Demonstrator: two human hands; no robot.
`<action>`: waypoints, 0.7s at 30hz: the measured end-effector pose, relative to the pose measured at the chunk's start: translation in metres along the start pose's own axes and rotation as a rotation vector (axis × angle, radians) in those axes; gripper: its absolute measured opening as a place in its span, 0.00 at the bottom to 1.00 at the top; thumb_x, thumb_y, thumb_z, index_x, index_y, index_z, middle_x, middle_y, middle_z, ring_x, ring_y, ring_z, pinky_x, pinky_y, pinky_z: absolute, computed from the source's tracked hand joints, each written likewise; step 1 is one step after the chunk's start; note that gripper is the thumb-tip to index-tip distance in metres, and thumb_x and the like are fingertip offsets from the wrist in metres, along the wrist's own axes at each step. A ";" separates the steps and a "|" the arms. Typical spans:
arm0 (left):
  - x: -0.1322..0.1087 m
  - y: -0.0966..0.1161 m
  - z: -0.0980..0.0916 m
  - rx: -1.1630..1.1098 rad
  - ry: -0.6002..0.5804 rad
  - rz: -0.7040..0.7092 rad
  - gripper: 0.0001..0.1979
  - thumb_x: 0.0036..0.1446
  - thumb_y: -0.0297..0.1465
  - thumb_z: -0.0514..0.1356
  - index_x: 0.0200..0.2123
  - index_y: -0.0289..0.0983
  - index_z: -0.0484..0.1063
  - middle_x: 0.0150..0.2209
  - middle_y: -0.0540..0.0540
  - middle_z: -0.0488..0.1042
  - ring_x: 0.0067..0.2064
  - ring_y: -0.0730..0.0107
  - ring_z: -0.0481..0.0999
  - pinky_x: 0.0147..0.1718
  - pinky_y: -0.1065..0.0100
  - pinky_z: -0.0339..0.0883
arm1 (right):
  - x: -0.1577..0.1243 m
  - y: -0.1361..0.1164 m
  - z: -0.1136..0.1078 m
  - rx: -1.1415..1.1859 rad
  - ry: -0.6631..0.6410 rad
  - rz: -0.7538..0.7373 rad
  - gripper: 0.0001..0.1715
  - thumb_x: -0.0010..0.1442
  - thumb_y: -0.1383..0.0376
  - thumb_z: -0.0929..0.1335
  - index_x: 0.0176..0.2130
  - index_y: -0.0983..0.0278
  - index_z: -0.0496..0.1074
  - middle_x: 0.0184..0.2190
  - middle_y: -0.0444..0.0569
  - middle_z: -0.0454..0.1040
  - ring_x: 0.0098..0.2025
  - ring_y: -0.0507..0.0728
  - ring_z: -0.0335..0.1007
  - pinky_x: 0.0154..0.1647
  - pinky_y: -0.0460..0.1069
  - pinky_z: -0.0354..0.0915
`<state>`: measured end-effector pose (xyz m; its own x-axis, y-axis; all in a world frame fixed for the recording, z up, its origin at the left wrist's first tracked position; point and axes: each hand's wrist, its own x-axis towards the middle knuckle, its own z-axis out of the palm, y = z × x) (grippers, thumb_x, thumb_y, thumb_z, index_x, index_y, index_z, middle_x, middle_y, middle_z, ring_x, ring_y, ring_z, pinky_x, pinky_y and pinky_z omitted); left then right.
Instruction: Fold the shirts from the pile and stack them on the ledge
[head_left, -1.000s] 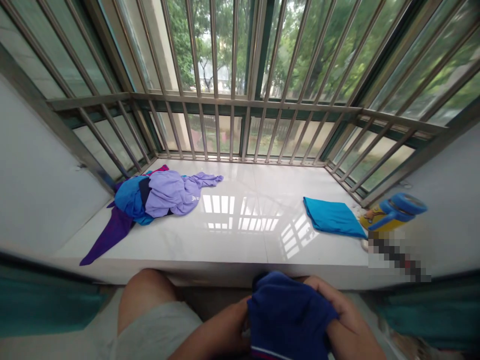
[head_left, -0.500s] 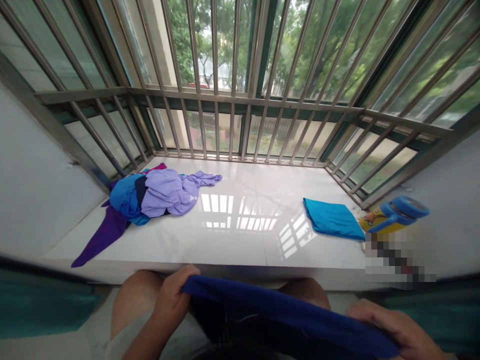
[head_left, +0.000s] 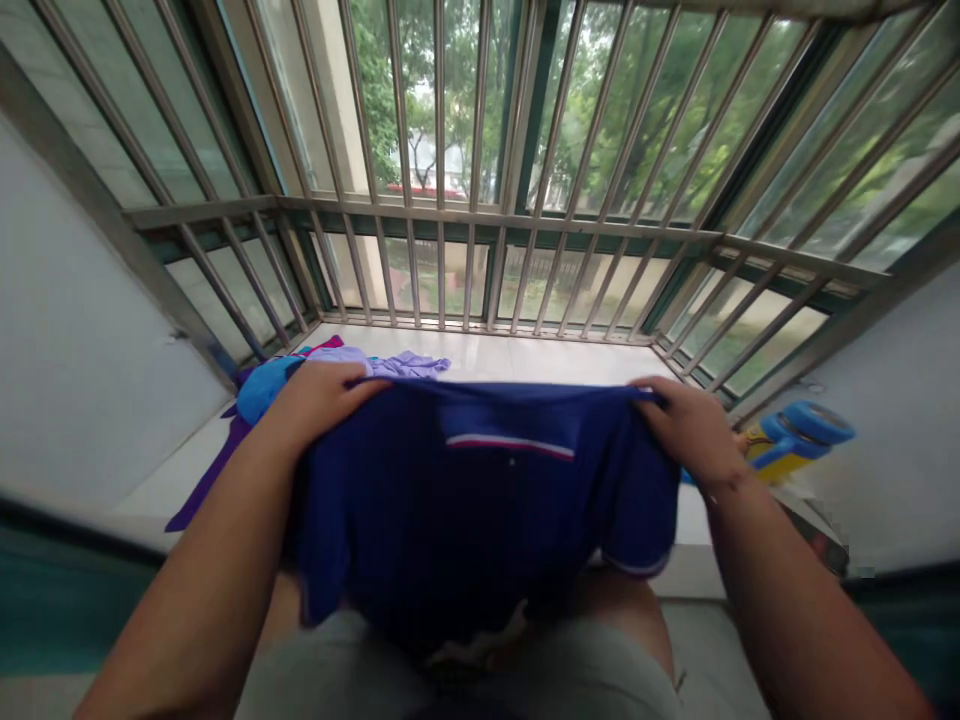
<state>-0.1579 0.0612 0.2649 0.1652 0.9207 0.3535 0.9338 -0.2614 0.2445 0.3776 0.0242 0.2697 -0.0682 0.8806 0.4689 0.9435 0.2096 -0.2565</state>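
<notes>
I hold a dark blue polo shirt spread out in front of me, above my lap. Its collar has a white and red stripe. My left hand grips the shirt's top left edge with closed fingers. My right hand grips the top right edge the same way. The shirt hangs down over my knees and hides most of the white windowsill behind it.
A pile of light purple, blue and dark purple clothes lies at the sill's left end. A yellow bottle with a blue lid lies at the right end. Metal window bars close off the back and sides.
Both hands have lifted the blue shirt from my lap and stretched it wide at chest height. It now covers the folded teal cloth and most of the sill.
</notes>
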 end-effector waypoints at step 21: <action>-0.107 0.066 0.261 0.000 -0.321 0.078 0.34 0.75 0.49 0.52 0.79 0.46 0.57 0.81 0.42 0.52 0.81 0.46 0.51 0.77 0.37 0.45 | -0.147 -0.053 0.225 0.016 -0.482 -0.004 0.35 0.76 0.52 0.63 0.76 0.57 0.62 0.79 0.55 0.56 0.81 0.69 0.47 0.78 0.71 0.46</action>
<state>-0.0313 0.0213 0.0079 0.3278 0.9423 0.0682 0.9144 -0.3346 0.2278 0.2649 -0.0207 0.0236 -0.2175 0.9757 0.0260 0.9381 0.2163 -0.2706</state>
